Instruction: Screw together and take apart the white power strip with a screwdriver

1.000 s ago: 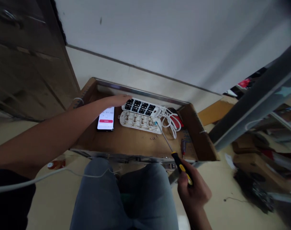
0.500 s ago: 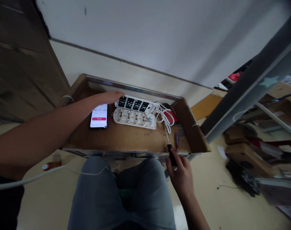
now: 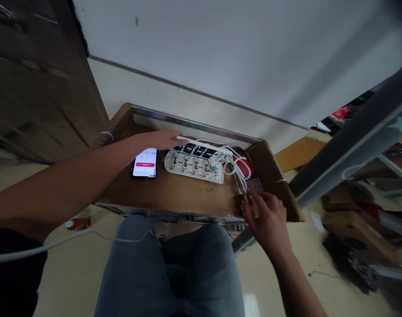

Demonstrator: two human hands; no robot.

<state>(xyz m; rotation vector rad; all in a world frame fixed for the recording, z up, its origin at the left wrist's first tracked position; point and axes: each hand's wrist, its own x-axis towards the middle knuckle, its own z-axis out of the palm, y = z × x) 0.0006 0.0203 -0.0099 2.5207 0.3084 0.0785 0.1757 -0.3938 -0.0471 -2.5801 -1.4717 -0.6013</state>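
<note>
My left hand (image 3: 170, 138) grips the left end of the white cover with black socket inserts (image 3: 199, 151), which is tilted up on its edge. Just in front of it lies the white power strip base (image 3: 193, 167), its metal contacts showing. Toward the right, my right hand (image 3: 265, 214) has its fingers around the black and yellow handle of a screwdriver (image 3: 241, 196), the shaft pointing toward the cable. A coiled white cable (image 3: 240, 167) leaves the strip's right end. Several small screws (image 3: 211, 189) lie in front of the base.
A phone showing a timer (image 3: 144, 164) lies left of the strip. Everything rests in a shallow cardboard tray (image 3: 174, 200) above my knees. A red object (image 3: 243, 167) sits behind the cable. A grey post (image 3: 349, 141) stands to the right.
The cover has been tipped up by my left hand. My right hand has moved right and forward over the tray's front edge, the screwdriver handle now farther inside. The view has shifted slightly.
</note>
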